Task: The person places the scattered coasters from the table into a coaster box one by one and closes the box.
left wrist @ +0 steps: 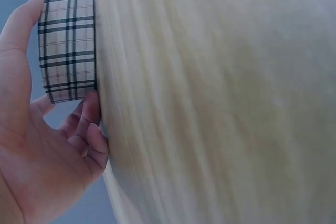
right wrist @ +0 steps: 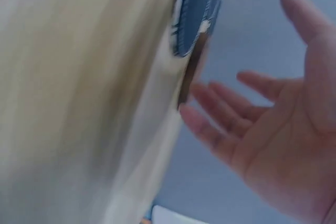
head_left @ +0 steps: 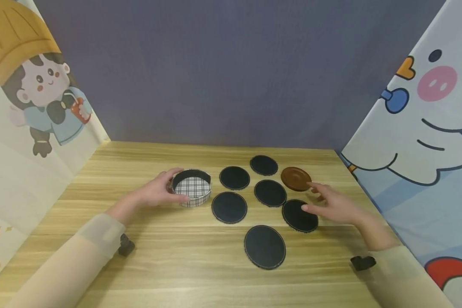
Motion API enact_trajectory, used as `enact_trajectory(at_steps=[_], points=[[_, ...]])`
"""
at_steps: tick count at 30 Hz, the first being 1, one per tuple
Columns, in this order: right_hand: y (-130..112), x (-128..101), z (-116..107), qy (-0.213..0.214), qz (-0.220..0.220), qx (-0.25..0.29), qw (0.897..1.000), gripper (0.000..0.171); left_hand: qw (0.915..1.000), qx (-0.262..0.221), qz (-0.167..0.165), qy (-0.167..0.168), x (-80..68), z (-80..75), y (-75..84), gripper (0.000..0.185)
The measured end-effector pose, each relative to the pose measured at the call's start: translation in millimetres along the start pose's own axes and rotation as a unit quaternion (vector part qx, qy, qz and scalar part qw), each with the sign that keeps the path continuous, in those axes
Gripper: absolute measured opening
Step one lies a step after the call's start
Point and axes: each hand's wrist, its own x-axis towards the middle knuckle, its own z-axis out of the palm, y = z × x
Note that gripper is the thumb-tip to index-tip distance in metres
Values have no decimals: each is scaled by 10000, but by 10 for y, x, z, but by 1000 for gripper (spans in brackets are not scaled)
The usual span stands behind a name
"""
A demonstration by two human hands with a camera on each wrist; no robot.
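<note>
My left hand (head_left: 159, 188) grips a round plaid coaster holder (head_left: 194, 200) with a dark inner wall, thumb at its near side and fingers behind. In the left wrist view, the holder's plaid side (left wrist: 68, 40) stands on the table between thumb and fingers. My right hand (head_left: 336, 206) holds nothing; its fingers spread beside a brown round dish-like disc (head_left: 296, 179), fingertips at its right edge. Its thumb hovers over or touches a black round coaster (head_left: 299, 217); I cannot tell which. In the right wrist view, the hand (right wrist: 262, 124) has loosely extended fingers near the brown disc's edge (right wrist: 190, 72).
More black coasters lie flat between the hands: back (head_left: 263, 165), left (head_left: 234, 178), centre (head_left: 270, 193), front left (head_left: 229, 207) and nearest (head_left: 265, 247). The wooden table (head_left: 169, 265) meets a grey back panel (head_left: 223, 72). Cartoon-printed panels (head_left: 412, 141) flank both sides.
</note>
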Motion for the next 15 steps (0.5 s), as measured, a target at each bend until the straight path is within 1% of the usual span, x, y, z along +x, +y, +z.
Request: enact_trajectory(at_steps=[3,6,8,10,13,15], points=[[84,-13,-1,-317,-217,426,9984,94,10000,-52,-53,-20,-11,2,-7,119],[144,-40,0,-476,-293,468,9973,96,9999,-92,-91,-21,0,8,-5,119],[167,-52,9,-538,-335,343,9974,99,9999,-79,-59,-20,2,13,-4,119],[193,-59,36,-551,-404,89,9976,104,10000,-78,-54,-5,-2,16,-2,119],[217,-60,98,-536,-580,-249,9966,110,9999,-114,-38,9,-11,19,-1,119],[222,-57,131,-508,-658,-383,9958,113,9999,-134,-55,27,-15,21,-3,119]])
